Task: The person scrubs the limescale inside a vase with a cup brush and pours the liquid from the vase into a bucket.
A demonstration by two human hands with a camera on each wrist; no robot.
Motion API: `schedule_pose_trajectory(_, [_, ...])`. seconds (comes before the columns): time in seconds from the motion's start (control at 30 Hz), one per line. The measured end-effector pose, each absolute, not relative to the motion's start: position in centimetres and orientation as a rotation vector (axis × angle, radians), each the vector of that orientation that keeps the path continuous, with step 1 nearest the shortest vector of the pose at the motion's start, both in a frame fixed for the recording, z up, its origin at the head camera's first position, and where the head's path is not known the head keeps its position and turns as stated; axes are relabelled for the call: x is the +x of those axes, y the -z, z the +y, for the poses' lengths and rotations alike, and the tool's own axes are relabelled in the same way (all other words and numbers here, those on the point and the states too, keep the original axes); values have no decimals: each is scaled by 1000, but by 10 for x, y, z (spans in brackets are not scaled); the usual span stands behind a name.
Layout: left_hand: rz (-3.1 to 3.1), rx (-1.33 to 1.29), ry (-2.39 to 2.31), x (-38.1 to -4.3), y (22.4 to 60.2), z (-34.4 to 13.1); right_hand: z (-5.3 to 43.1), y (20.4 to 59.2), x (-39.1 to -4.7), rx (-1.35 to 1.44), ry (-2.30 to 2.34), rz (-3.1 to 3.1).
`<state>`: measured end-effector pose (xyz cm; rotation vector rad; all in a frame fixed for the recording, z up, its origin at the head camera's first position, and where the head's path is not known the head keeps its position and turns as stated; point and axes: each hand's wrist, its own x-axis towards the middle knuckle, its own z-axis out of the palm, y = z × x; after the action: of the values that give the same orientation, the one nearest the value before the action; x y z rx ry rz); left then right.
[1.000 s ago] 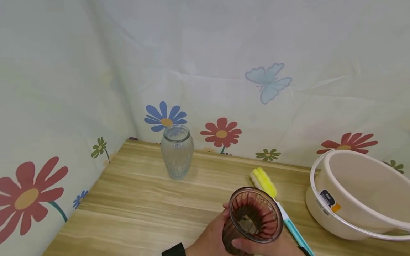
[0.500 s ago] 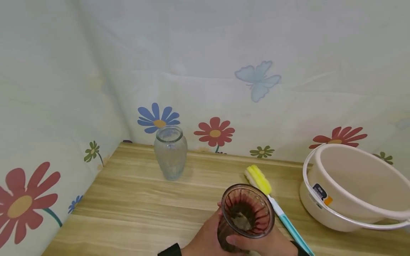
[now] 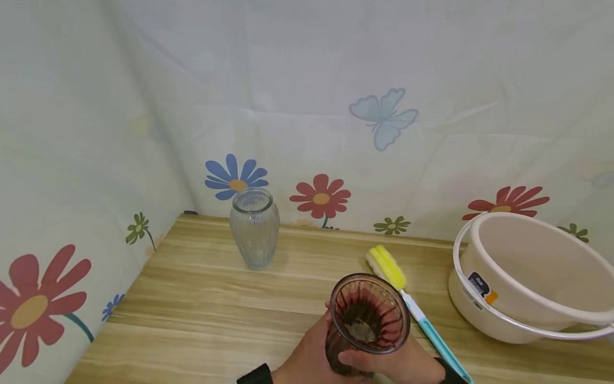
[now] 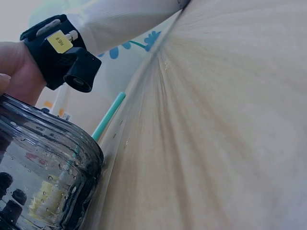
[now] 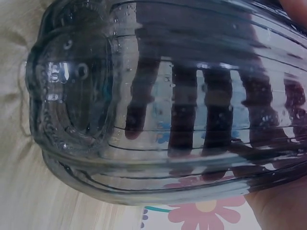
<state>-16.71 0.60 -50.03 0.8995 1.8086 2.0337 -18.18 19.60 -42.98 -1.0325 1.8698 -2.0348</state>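
Observation:
A dark reddish-brown, fluted glass vase with a flared rim stands between my hands at the lower middle of the head view, its mouth tilted towards me. My left hand grips its left side. From the right, my right hand holds it, thumb laid across the front. Dark finger shapes show through the glass vase in the right wrist view, with water drops on the wall. Its thick base is close over the wooden tabletop. Behind, to the left, an upright clear ribbed glass jar stands apart from both hands.
Right of the vase lies a bottle brush with a yellow sponge head and a teal-and-white handle. A cream bucket with a bail handle bears a cream basin at the far right. A flower-print curtain hangs along the table's back and left.
The head view has swung slightly, so the whole scene sits a little further left. Both hands keep their hold on the vase, with hardly any movement in the last half second.

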Motion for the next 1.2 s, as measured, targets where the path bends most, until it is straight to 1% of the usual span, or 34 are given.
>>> schedule_pose_trajectory(0.33, [1778, 917, -2054, -171, 506, 8, 197, 433, -183, -1084, 2028, 1844])
schedule_pose_trajectory(0.4, [1775, 875, -2049, -171, 506, 8, 197, 432, -183, -1092, 2035, 1818])
schedule_pose_trajectory(0.57, [1813, 797, -2020, -171, 503, 4, 197, 431, -181, -1006, 2043, 1834])
schedule_pose_trajectory(0.87, [1767, 860, -2067, -172, 509, 1, 195, 432, -179, -974, 2043, 1837])
schedule_pose_trajectory(1.03, [1762, 868, -2077, -172, 511, 1, 194, 432, -179, -1011, 2056, 1816])
schedule_pose_trajectory(1.07, [1778, 879, -2071, -173, 511, 1, 193, 432, -181, -1057, 2060, 1815])
schedule_pose_trajectory(1.2, [1857, 877, -2033, -174, 511, 1, 194, 431, -180, -1051, 2077, 1770])
